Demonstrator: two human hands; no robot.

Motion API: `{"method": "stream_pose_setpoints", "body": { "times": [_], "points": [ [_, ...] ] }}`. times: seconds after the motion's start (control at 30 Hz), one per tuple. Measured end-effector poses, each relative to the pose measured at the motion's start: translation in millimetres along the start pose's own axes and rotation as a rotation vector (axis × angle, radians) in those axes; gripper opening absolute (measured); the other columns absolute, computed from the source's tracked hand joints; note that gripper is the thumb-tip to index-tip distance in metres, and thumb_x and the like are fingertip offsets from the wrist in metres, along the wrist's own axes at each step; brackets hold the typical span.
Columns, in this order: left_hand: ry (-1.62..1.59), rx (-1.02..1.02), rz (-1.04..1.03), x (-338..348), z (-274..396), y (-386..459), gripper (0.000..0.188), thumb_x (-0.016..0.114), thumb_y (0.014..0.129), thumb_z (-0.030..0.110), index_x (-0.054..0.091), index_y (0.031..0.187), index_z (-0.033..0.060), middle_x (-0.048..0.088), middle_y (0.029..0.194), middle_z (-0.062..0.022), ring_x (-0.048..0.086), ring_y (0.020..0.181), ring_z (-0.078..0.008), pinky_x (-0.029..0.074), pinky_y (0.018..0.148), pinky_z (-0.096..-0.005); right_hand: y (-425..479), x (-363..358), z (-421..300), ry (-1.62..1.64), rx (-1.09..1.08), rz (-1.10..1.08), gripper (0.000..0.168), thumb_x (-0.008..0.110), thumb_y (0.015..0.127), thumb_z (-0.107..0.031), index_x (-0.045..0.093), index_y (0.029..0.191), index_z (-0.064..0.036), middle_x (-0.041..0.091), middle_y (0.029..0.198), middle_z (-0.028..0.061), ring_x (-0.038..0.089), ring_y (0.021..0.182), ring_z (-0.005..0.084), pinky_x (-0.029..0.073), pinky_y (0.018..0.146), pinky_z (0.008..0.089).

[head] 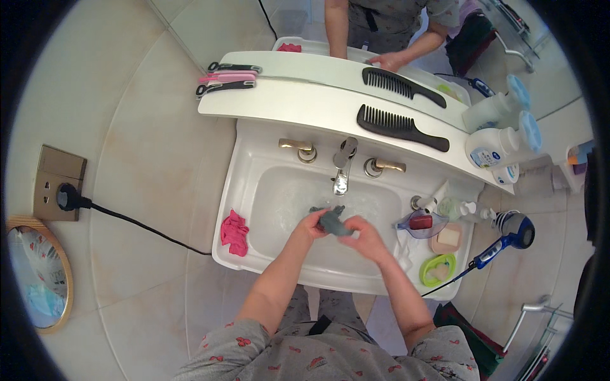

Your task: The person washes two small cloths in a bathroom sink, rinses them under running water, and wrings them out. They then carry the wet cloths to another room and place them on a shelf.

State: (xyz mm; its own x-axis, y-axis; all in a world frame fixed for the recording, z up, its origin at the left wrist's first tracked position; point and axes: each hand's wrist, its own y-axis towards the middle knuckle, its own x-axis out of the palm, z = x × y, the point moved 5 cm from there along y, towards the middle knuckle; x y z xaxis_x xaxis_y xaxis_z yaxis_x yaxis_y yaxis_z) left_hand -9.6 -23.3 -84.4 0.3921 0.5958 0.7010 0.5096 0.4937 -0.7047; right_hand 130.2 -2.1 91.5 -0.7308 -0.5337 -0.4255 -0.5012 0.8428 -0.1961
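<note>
A wet grey-green cloth (333, 223) is bunched between my two hands, over the basin of a white washbasin (281, 200). My left hand (314, 224) grips its left part, and my right hand (360, 235) holds its lower right end. Just above the cloth is the chrome faucet (344, 166), flanked by a left tap handle (296, 145) and a right tap handle (388, 165). Water lies in the basin; whether the faucet is running I cannot tell. A crumpled pink cloth (234, 233) rests on the left rim.
The right rim carries a red soap bar (421, 222) on a dish, pump bottles (455, 208), a pink soap dish (446, 245) and a green dish (425, 275). A blue hair dryer (512, 236) hangs beside them. The white shelf (295, 102) overhead holds a black comb (400, 128).
</note>
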Motion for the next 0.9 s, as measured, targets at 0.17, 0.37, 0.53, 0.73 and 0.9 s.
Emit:
{"method": "stream_pose_setpoints", "body": {
  "times": [0.17,0.37,0.53,0.73,0.9],
  "points": [
    [0.103,-0.019,-0.047,66,-16,-54,0.031,0.069,0.086,0.039,0.061,0.109,0.0204,0.064,0.105,-0.0011,0.060,0.094,-0.0178,0.053,0.079,-0.0408,60,-33,61,0.439,0.257,0.029,0.023,0.072,0.081,-0.016,0.065,0.097,-0.001,0.064,0.092,0.0000,0.057,0.088,0.0104,0.045,0.080,0.0269],
    [0.174,0.014,-0.182,63,-15,-45,0.039,0.073,0.081,0.046,0.059,0.108,0.0220,0.062,0.092,0.0038,0.054,0.080,-0.0134,0.044,0.062,-0.0303,73,63,118,1.492,0.358,-0.179,0.044,0.058,0.091,-0.034,0.056,0.123,-0.003,0.063,0.118,0.0091,0.059,0.109,0.0213,0.045,0.096,0.0346],
    [0.066,0.024,-0.171,92,-32,-73,0.036,0.069,0.087,0.036,0.059,0.111,0.0115,0.064,0.099,-0.0057,0.059,0.079,-0.0166,0.050,0.066,-0.0319,74,59,51,1.676,0.206,-0.187,0.047,0.058,0.090,-0.032,0.052,0.127,-0.005,0.062,0.115,0.0097,0.060,0.105,0.0236,0.049,0.090,0.0381],
    [0.242,0.051,-0.133,77,-22,-67,0.026,0.068,0.088,0.023,0.057,0.103,0.0051,0.061,0.088,-0.0068,0.059,0.073,-0.0164,0.053,0.065,-0.0312,107,49,55,1.081,0.423,-0.244,0.029,0.065,0.086,-0.017,0.059,0.113,-0.007,0.063,0.087,0.0018,0.060,0.075,0.0153,0.052,0.068,0.0305],
    [0.576,0.116,0.021,70,-14,-54,0.019,0.070,0.083,0.016,0.056,0.091,0.0053,0.056,0.072,-0.0019,0.058,0.065,-0.0144,0.051,0.056,-0.0277,121,54,49,0.606,0.276,-0.111,0.015,0.064,0.086,-0.012,0.062,0.101,-0.008,0.060,0.084,0.0010,0.057,0.071,0.0115,0.048,0.063,0.0289]
  ]
}}
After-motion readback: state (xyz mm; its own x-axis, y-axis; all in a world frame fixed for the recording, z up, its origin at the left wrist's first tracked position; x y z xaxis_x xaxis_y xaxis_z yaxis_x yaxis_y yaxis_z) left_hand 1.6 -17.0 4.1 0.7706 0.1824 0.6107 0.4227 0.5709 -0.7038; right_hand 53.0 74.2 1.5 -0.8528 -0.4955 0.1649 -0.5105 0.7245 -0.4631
